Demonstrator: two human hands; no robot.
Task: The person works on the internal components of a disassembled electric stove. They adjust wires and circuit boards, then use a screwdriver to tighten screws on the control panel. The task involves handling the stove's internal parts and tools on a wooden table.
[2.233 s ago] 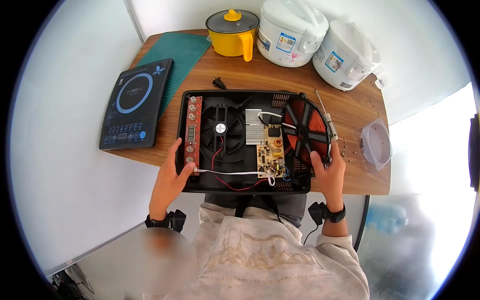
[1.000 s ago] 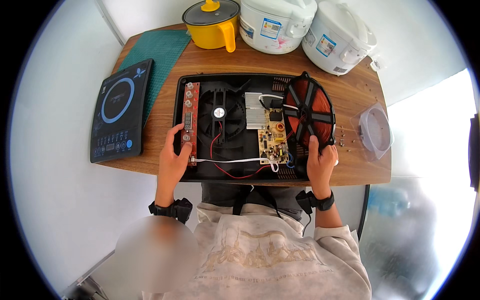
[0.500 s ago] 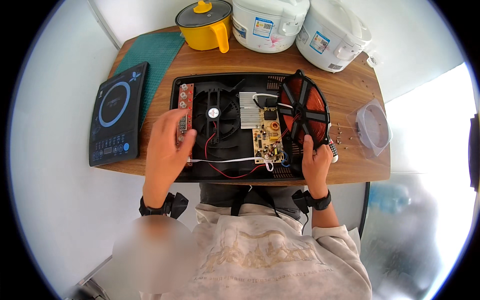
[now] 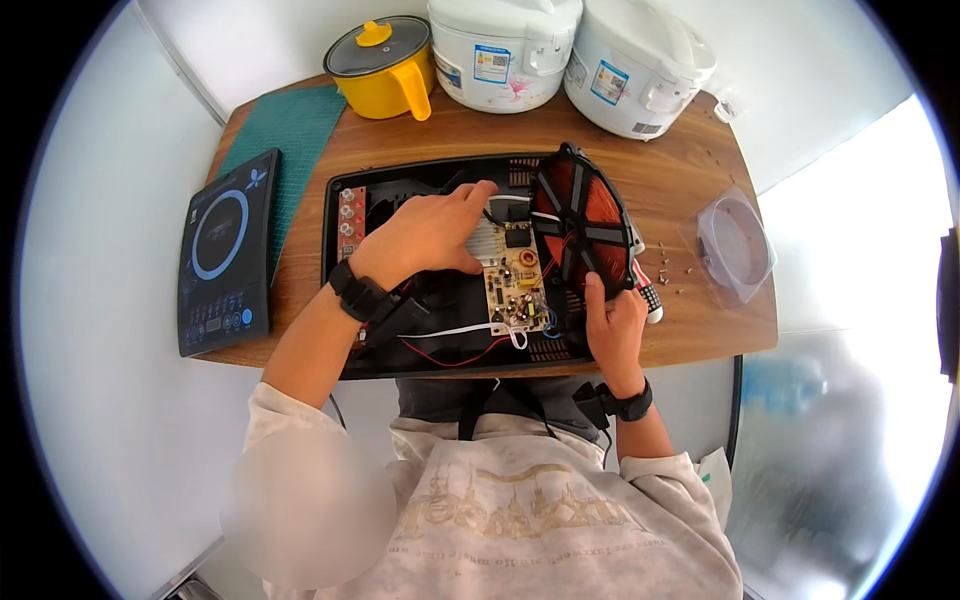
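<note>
Two white rice cookers point(image 4: 505, 60) stand at the far side of your wooden table point(image 4: 420, 143), with a yellow pot point(image 4: 375, 90) under a dark lid to their left. A green cutting mat point(image 4: 290, 130) lies at the far left, partly under a slim black induction cooktop point(image 4: 228, 250). On the right, small screws point(image 4: 664, 272) lie scattered, and a red, white and black object point(image 4: 648, 290) is half hidden by the coil and your right hand. Your left forearm crosses the housing and hides most of the fan.

The transparent plastic tub point(image 4: 737, 243) sits right of the screws; you can't make out what it holds. The open black housing point(image 4: 330, 265) lies at the table's near edge, with a red control board point(image 4: 351, 212) at left, a finned heat sink point(image 4: 482, 242) near the middle and a tan circuit board point(image 4: 515, 290) right of that. The copper induction coil point(image 4: 605, 215) is tilted at its right side.

Your left hand point(image 4: 428, 232) reaches over the heat sink, thumb and fingers spread wide; whether they touch it you can't tell. Your right hand point(image 4: 617, 325) pinches the coil's near edge, thumb on top, fingers curled.
</note>
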